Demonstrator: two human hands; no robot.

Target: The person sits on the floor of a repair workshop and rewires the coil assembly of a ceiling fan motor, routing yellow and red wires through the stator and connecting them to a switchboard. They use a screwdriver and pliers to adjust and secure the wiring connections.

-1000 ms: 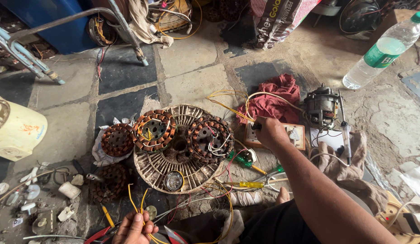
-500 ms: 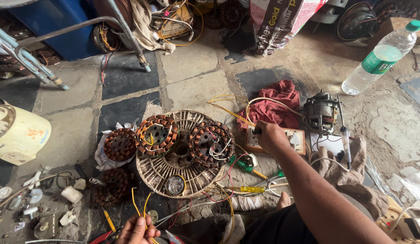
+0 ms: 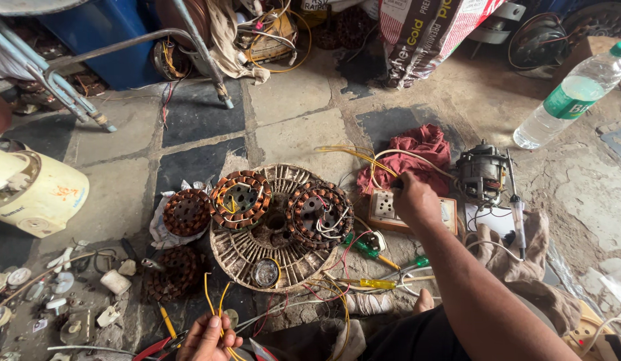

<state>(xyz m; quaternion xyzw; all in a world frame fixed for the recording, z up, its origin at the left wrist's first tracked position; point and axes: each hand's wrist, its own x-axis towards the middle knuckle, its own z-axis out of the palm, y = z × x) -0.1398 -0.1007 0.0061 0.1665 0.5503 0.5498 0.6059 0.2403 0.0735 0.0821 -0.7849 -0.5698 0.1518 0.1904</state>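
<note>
My right hand (image 3: 415, 198) is closed in a loose fist over the switch-and-socket board (image 3: 385, 208) on the floor, fingers curled around something dark at its top edge; I cannot tell exactly what it is. My left hand (image 3: 209, 338) sits low by my lap, fingers pinched together around thin yellow wires (image 3: 215, 304) that loop upward from it, with red-handled pliers (image 3: 152, 348) just beside it.

Between my hands lies a round slatted fan grille (image 3: 238, 251), used as a tray. In it rest two copper-wound stators: one (image 3: 241, 198) on the left side, one (image 3: 320, 212) on the right with loose white and red leads, and a small shiny round part (image 3: 265, 273) near the front rim. A third winding (image 3: 186, 212) sits on crumpled plastic touching the grille's left rim, and a darker one (image 3: 170, 270) lies on the floor below it.

Green and yellow screwdrivers (image 3: 368, 250) lie near the board. Behind the board are a red cloth (image 3: 421, 148) and a small motor (image 3: 481, 175). Farther right, a plastic water bottle (image 3: 570, 96) stands, partly filled. Far left, a cream canister (image 3: 31, 192) lies tipped on its side.
</note>
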